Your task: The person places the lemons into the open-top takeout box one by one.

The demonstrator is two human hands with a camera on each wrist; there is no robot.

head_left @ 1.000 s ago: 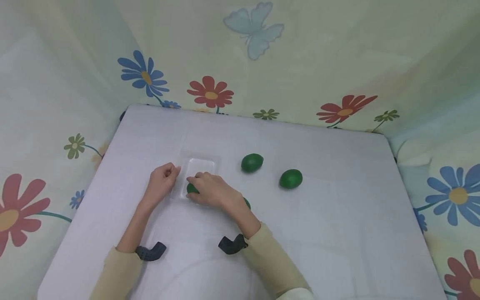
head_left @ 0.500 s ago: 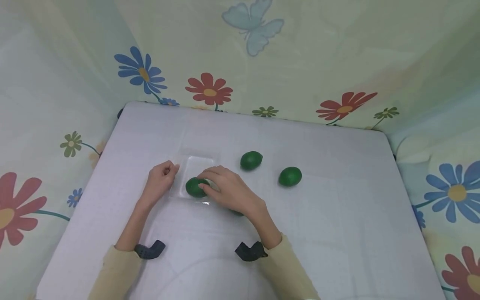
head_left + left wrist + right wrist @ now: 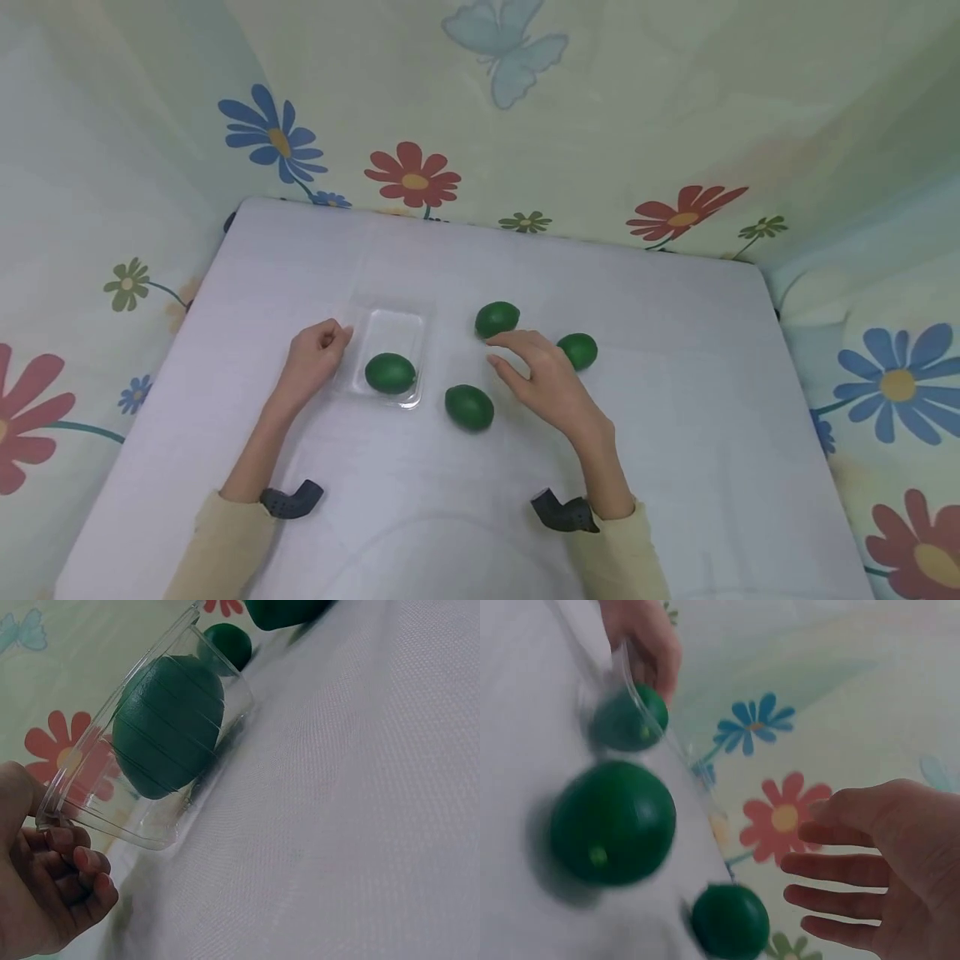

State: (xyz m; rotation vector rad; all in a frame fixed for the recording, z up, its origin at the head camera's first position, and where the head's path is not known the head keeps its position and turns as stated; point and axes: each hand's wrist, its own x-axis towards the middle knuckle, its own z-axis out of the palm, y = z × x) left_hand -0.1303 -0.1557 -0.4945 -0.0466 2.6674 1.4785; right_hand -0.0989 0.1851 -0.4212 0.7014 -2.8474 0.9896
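My left hand (image 3: 315, 354) pinches the left rim of a clear plastic box (image 3: 395, 327) between thumb and fingers, as the left wrist view shows. Inside the box's near end lies one green lime (image 3: 390, 374). To the right of the box, a second lime (image 3: 469, 407) sits on the white cloth. My right hand (image 3: 551, 385) hovers over the table with fingers apart and nothing in them. Its fingertips are close to a lime (image 3: 497, 319) farther back, and another lime (image 3: 578, 352) shows behind the hand.
The white-covered table (image 3: 690, 433) meets a flowered curtain (image 3: 600, 125) at its back and sides. A dark camera mount sits at each wrist, the left one (image 3: 292, 500) and the right one (image 3: 564, 511).
My right hand has let go of the lime in the box and moved right, uncovering the lime beside the box. My left hand has stayed at the box's rim.
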